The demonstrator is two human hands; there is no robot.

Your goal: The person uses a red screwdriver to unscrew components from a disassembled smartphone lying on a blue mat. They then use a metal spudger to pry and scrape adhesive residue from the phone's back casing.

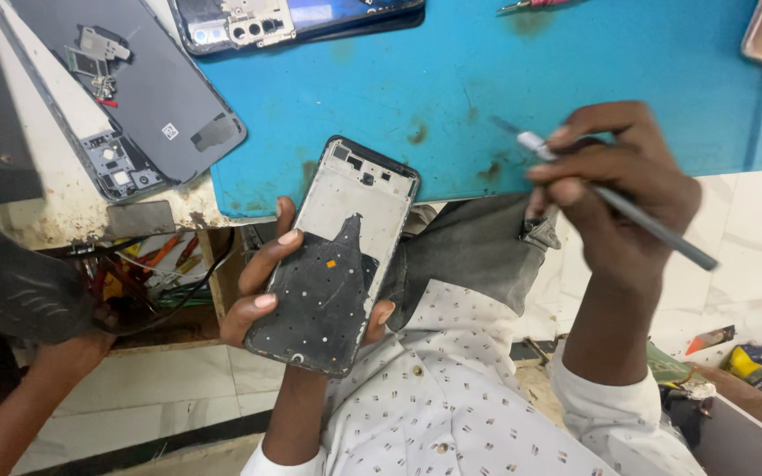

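My left hand [262, 291] grips an opened phone frame [337, 256], held upright over my lap with its bare inner side facing me; a dark sheet covers its lower half and a small orange mark sits near its middle. My right hand [623, 189] is closed around a thin grey tool [654, 227] with a pale tip, held to the right of the phone and above the edge of the blue work mat [487, 79]. The tool's tip does not touch the phone.
On the bench's left lies a grey phone back cover [134, 84] with small metal parts on it, beside a dismantled phone [116, 167]. Another phone [266, 22] lies at the mat's top. Tangled wires [152, 269] fill an open drawer. Another person's arm [19, 388] reaches in at lower left.
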